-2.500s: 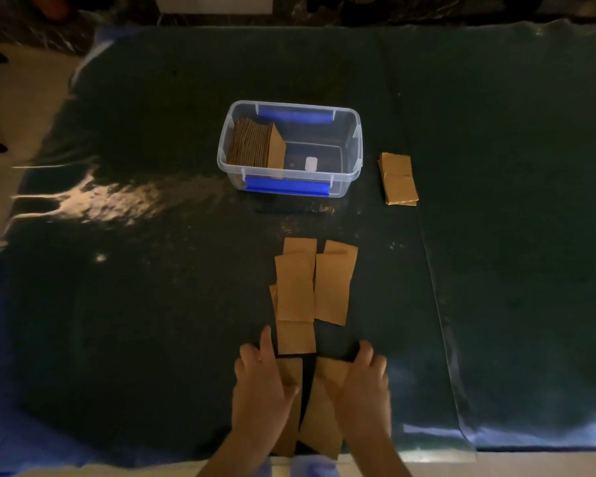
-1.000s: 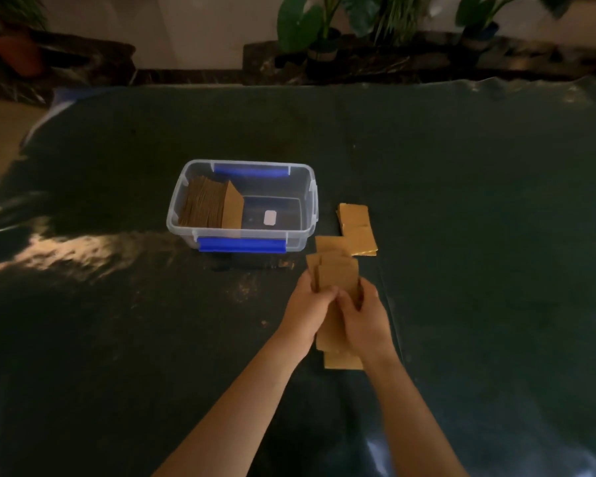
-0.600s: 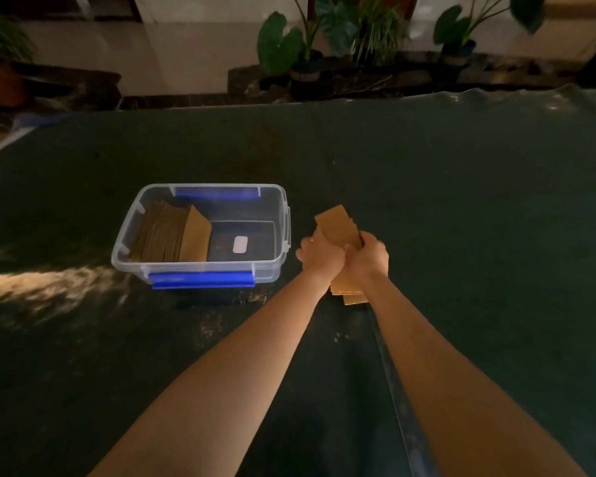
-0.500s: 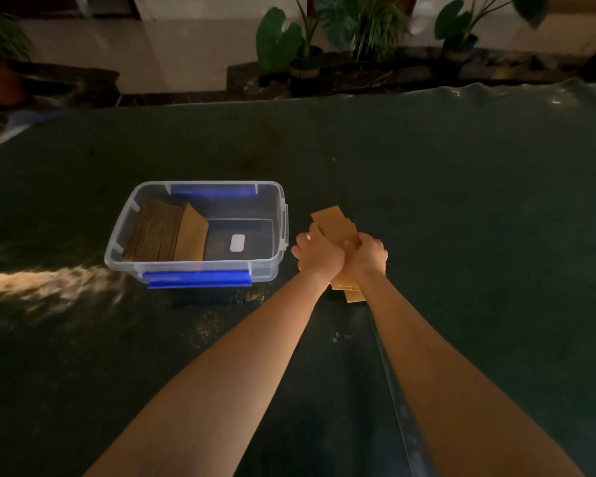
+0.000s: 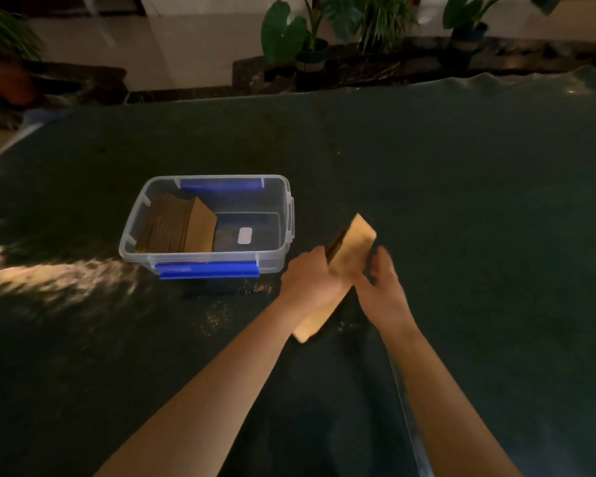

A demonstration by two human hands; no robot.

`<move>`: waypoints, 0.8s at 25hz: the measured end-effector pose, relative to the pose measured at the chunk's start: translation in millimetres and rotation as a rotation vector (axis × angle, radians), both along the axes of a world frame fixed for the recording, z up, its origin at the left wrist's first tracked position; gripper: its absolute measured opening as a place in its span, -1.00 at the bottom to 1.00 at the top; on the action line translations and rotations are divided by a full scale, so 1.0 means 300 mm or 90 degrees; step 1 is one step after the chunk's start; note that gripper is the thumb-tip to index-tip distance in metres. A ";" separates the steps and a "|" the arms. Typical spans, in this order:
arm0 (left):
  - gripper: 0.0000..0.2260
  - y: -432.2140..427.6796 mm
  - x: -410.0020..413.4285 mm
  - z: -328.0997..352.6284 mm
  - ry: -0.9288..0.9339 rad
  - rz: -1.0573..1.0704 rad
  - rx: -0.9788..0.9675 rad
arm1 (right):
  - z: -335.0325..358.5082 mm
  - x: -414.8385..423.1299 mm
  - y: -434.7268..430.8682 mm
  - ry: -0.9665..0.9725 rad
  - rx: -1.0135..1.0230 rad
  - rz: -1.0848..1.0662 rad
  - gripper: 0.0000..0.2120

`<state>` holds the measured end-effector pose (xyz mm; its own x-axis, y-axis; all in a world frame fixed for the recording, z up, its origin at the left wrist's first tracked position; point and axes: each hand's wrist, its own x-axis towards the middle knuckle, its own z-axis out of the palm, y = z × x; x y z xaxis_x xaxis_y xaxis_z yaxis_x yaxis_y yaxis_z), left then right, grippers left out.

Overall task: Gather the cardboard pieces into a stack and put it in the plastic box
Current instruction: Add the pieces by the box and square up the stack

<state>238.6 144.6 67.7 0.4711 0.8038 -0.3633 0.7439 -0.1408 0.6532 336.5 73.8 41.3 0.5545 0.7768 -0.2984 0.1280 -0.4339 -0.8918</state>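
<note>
A stack of brown cardboard pieces (image 5: 353, 244) is held tilted above the dark table, just right of the plastic box. My left hand (image 5: 308, 282) grips its left side and my right hand (image 5: 379, 285) holds its right side; the lower end (image 5: 310, 327) sticks out below my left wrist. The clear plastic box (image 5: 286, 215) with blue latches stands to the left. Inside it, a row of cardboard pieces (image 5: 179, 227) leans against the left wall. The box's right half shows a bare bottom with a white label (image 5: 245, 235).
The table (image 5: 461, 201) is covered with a dark green sheet, and a clear plastic edge (image 5: 403, 407) runs along it under my right forearm. Potted plants (image 5: 310, 36) stand on the floor beyond the far edge. Glare lies on the sheet at the left (image 5: 49, 273).
Both hands gathered the scattered pieces from the near table, pushed them to the small pile beside the box, and have now lifted the whole stack, tilting it. The head has looked up.
</note>
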 end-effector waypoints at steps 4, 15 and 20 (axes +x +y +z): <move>-0.51 -0.084 -0.291 0.025 0.140 -0.133 0.256 | 0.036 -0.096 -0.056 -0.005 0.120 0.228 -0.34; -0.18 -0.099 -0.544 -0.140 0.157 -0.153 0.355 | -0.122 -0.380 -0.046 -0.008 0.103 0.312 -0.21; 0.01 -0.102 -0.731 -0.129 0.021 -0.015 0.134 | -0.132 -0.367 -0.035 -0.028 0.114 0.314 -0.26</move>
<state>19.4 114.0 29.0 0.4807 0.8528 -0.2041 0.7597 -0.2889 0.5825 226.3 63.3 1.8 0.1198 0.9853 -0.1221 0.3172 -0.1545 -0.9357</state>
